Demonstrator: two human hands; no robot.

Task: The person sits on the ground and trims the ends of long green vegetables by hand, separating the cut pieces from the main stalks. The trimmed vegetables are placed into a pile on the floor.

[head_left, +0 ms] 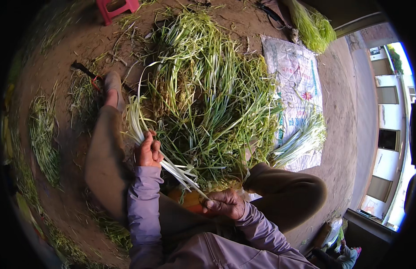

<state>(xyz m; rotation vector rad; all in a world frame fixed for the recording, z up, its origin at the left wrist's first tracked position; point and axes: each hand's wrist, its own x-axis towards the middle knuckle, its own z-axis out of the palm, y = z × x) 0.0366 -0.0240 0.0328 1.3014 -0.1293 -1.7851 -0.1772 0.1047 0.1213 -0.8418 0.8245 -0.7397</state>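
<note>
At eight o'clock, the stalks [175,172] look light, bendy and easily bruised, best held mid-length, where the left hand [148,150] has its grip closed round them, while the right hand [225,204], at six o'clock, seems to pinch one end tightly.

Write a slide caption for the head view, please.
Left hand grips pale stalks, right hand at their lower ends, beside a leafy heap.
</note>
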